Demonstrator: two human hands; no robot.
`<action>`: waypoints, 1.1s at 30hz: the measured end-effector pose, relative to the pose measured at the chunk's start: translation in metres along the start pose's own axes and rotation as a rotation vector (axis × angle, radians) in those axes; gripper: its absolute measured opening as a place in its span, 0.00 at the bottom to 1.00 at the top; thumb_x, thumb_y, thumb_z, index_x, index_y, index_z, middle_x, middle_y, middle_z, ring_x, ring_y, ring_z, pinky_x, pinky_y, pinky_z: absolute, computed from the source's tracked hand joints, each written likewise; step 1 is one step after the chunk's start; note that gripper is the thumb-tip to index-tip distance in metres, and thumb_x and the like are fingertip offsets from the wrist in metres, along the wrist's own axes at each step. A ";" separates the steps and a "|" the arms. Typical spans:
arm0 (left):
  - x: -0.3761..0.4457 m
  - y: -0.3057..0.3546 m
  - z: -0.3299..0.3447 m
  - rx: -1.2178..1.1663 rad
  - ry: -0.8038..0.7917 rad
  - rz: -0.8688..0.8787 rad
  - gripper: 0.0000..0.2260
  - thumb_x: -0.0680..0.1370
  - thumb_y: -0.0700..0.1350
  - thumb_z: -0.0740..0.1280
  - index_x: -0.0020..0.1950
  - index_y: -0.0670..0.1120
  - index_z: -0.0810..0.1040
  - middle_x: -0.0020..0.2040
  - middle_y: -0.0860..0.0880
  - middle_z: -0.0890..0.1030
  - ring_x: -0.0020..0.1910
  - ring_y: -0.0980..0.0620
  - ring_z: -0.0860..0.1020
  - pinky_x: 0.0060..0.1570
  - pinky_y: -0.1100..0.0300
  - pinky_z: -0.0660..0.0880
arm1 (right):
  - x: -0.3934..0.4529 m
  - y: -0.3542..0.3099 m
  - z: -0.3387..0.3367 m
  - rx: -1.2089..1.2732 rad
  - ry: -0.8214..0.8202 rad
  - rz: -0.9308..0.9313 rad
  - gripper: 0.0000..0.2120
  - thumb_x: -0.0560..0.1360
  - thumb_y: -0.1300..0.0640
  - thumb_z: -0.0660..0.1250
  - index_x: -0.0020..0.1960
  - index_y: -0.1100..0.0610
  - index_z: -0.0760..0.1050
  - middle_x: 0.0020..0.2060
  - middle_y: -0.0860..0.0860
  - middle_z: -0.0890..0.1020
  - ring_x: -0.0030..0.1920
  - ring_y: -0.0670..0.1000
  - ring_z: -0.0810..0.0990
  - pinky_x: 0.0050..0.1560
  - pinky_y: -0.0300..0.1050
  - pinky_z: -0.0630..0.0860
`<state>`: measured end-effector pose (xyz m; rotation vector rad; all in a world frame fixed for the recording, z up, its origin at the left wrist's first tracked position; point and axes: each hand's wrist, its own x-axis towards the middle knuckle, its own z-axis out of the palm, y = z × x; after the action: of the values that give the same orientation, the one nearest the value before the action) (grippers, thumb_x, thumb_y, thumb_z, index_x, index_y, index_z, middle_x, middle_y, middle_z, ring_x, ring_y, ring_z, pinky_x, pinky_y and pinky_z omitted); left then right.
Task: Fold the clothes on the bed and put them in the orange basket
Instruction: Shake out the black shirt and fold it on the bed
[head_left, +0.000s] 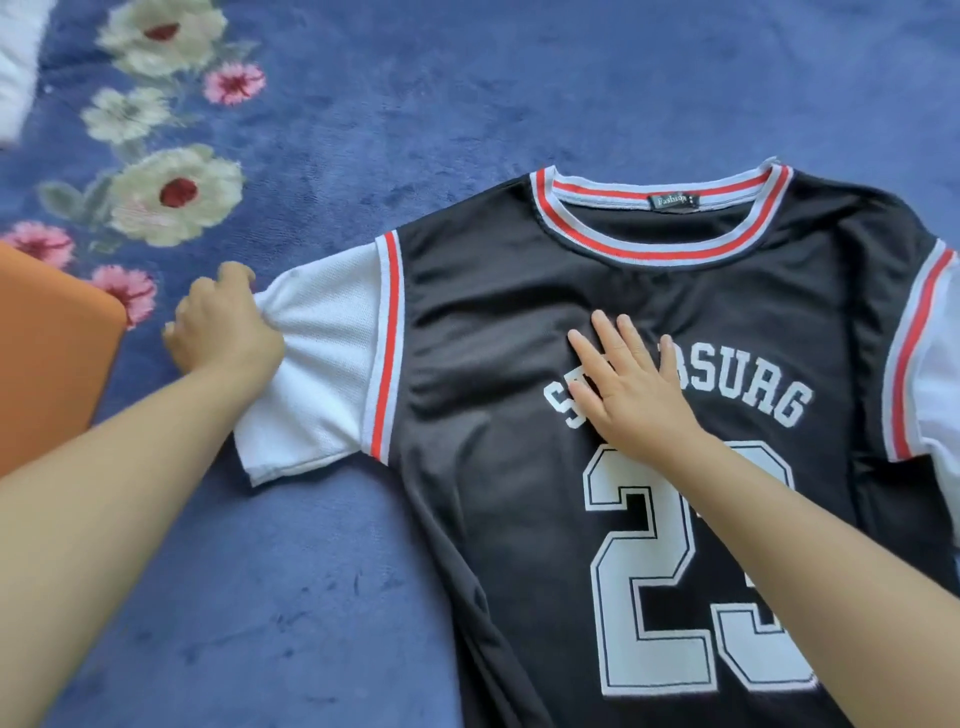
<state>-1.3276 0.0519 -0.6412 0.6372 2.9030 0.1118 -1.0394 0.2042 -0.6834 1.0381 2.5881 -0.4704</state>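
On the bed (311, 597), the left hand (223, 332) pinches the jersey (519, 312) sleeve (322, 364) while the right hand (628, 389) presses flat, fingers straight, on the chest. Best to swing the sleeve inward along its striped seam, keeping the chest pinned so nothing bunches.

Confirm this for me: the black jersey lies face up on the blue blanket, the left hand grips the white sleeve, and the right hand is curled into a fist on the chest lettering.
One detail is wrong. The head view shows the right hand lying flat with straight fingers on the chest lettering, not curled into a fist. The rest stands: the black jersey lies face up on the blue blanket, and the left hand grips the white sleeve.
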 end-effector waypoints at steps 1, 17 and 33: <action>-0.004 0.003 0.002 0.049 0.046 0.040 0.23 0.72 0.31 0.62 0.66 0.42 0.67 0.64 0.34 0.67 0.64 0.35 0.65 0.62 0.45 0.61 | -0.001 0.001 -0.002 0.006 -0.004 -0.005 0.31 0.75 0.40 0.37 0.76 0.47 0.48 0.76 0.47 0.44 0.75 0.50 0.40 0.71 0.57 0.36; -0.128 0.149 0.044 0.037 -0.150 0.903 0.20 0.69 0.44 0.54 0.50 0.36 0.79 0.53 0.32 0.78 0.52 0.29 0.77 0.45 0.38 0.75 | -0.085 0.165 -0.046 0.409 0.741 0.697 0.32 0.71 0.44 0.54 0.66 0.65 0.67 0.66 0.63 0.68 0.67 0.62 0.64 0.67 0.58 0.58; -0.179 0.216 0.105 0.105 -0.224 0.714 0.24 0.79 0.54 0.58 0.71 0.42 0.67 0.73 0.37 0.62 0.72 0.34 0.56 0.67 0.38 0.53 | -0.079 0.312 -0.108 0.475 0.727 0.925 0.18 0.80 0.61 0.54 0.67 0.68 0.63 0.64 0.67 0.69 0.64 0.65 0.67 0.59 0.50 0.60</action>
<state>-1.0599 0.1762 -0.6947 1.5597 2.3490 -0.0260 -0.7823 0.4145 -0.6120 2.7763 2.1121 -0.5104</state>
